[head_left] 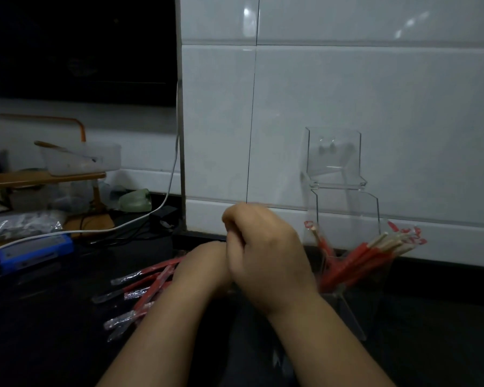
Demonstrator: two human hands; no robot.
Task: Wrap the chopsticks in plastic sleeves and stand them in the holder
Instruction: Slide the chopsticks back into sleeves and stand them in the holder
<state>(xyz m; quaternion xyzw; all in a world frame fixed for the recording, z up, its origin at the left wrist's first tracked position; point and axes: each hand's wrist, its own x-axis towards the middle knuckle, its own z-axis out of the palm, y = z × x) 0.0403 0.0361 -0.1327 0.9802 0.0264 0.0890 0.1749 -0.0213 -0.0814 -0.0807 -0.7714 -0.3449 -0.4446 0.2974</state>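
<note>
Right hand: the right hand (266, 247) hung over the counter (39, 317) with its back to the camera and its fingers curled in at the top; what they closed on, if anything, could not be told.
Left hand: the left hand (204, 263) lay tucked under and behind the right, touching it, and was mostly hidden; its grip could not be told either.
Sleeves: a loose fan of red sleeves (148, 277) with clear ends lay on the counter just left of the hands; whether they were filled or empty could not be told in the dim light.
Chopsticks: wrapped chopsticks (386, 241) leaned in the low front part of the holder, bare wood tips sticking out of red plastic, tilted to the right; a few leaned left.
Holder: the clear holder (333, 152) stood against the wall (375, 93), just right of the hands.
Handling: the sticks were probably light and stiff; the film was probably thin, slick and quick to crumple.
Where to hold: judged best to pinch the stick by its thick end and the sleeve near its open mouth.
Risk: the light holder might tip or slide if nudged.
</note>
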